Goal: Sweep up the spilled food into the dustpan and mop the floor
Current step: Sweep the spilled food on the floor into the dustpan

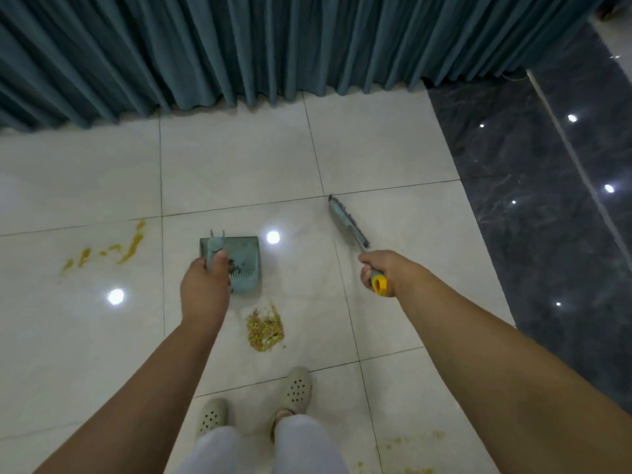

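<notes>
the left hand grips the upright handle of the teal dustpan, fingers curled round it, with a few scraps already lying in the pan by the comb teeth. the right hand grasps the yellow-tipped handle of the brush, whose head is lifted and pointing away from the hand toward the curtain. the pile of spilled food sits on the tile floor just below the left hand, close to the pan's near edge but not touching it. the sweeping looks partly done. to do this step well, i'd press the pan's lip flat on the tile right against the pile, bring the brush round behind the heap, and draw it in with short, light strokes so the bits don't scatter. smaller crumbs lie under the right forearm, and a yellow smear lies well out to the left of the left hand, likely one for the mop.
</notes>
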{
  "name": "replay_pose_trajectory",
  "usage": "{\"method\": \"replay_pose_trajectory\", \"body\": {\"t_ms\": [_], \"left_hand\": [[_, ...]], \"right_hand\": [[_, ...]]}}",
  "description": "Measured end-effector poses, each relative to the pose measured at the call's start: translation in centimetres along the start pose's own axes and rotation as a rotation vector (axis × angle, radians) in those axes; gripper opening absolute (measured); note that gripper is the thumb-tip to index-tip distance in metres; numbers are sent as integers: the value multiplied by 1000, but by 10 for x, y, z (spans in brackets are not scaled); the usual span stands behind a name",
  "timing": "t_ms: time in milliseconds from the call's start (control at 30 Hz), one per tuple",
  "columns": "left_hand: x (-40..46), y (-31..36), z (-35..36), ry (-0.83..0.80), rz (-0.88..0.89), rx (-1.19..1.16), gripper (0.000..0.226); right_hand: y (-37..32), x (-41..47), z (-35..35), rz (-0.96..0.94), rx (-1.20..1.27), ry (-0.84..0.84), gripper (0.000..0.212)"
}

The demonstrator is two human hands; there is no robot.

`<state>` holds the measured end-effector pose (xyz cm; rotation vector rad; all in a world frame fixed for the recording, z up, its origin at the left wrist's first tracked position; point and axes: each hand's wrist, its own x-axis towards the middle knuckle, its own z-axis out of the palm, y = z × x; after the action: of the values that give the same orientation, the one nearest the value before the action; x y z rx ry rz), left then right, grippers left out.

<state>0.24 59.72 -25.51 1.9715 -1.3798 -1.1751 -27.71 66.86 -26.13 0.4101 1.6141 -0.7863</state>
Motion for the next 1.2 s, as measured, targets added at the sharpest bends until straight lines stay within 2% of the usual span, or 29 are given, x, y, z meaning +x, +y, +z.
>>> {"method": "replay_pose_trajectory", "body": {"t_ms": [133, 233, 300, 533, 700, 1200], "left_hand": [[7, -16, -17, 44, -26, -8, 40], [9, -25, -26, 84, -55, -7, 37], [9, -29, -32, 115, -69, 3, 39], [2, -46, -54, 163, -107, 24, 41], [-2, -56, -77, 189, -132, -16, 39], [-43, -115, -185, 74, -75, -92, 42]], "right_hand": [[-13, 20, 27, 8, -109, 2, 20], [-10, 30, 54, -19, -383, -28, 7], [-5, 32, 70, -14, -554, -49, 10], [18, 20, 108, 32, -758, -120, 17], [63, 9, 115, 64, -802, -107, 41], [214, -72, 93, 74, -804, -49, 47]]}}
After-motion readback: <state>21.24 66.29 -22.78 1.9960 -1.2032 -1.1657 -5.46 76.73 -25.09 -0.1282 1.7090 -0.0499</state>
